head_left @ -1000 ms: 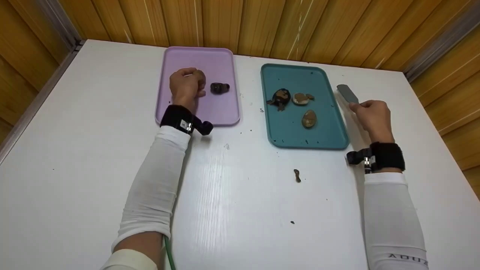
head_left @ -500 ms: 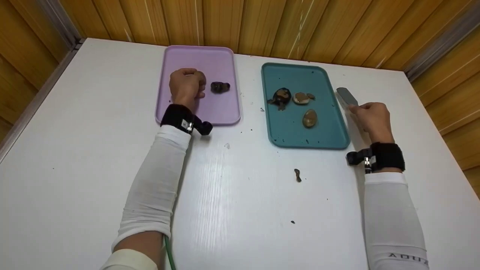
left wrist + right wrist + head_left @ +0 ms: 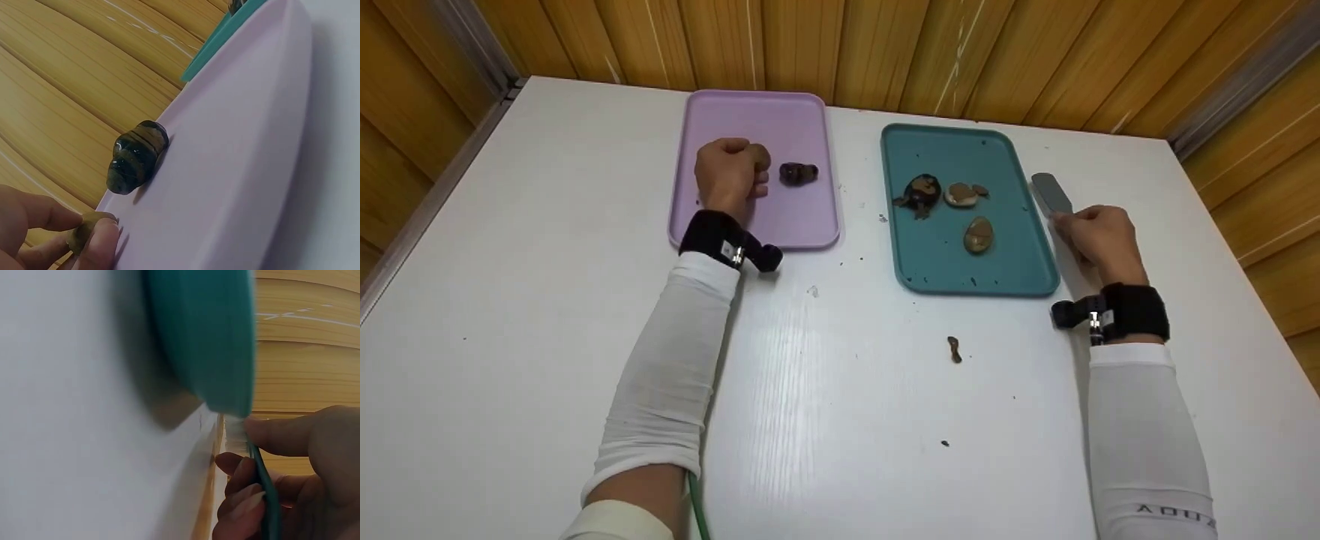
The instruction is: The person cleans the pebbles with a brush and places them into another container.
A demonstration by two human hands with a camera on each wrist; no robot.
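My left hand (image 3: pixel 731 174) rests on the purple tray (image 3: pixel 757 120) with its fingers curled. In the left wrist view its fingertips (image 3: pixel 100 239) pinch a small brownish stone (image 3: pixel 83 232). A dark striped stone (image 3: pixel 798 173) (image 3: pixel 138 156) lies on the tray just right of that hand. My right hand (image 3: pixel 1099 234) grips a flat grey tool (image 3: pixel 1050 191) beside the right edge of the teal tray (image 3: pixel 960 154). The right wrist view shows the tool's thin blade (image 3: pixel 264 495) between thumb and fingers, close to the tray's rim (image 3: pixel 202 337).
Several brown and tan stones lie in the teal tray, among them a dark one (image 3: pixel 921 193) and an oval one (image 3: pixel 978 235). A small brown fragment (image 3: pixel 954 349) sits on the white table (image 3: pixel 840 420) in front of it. Wooden walls close in behind and on both sides.
My right hand with the grey tool has drifted slightly left, closer to the teal tray's edge. The left hand has barely shifted on the purple tray.
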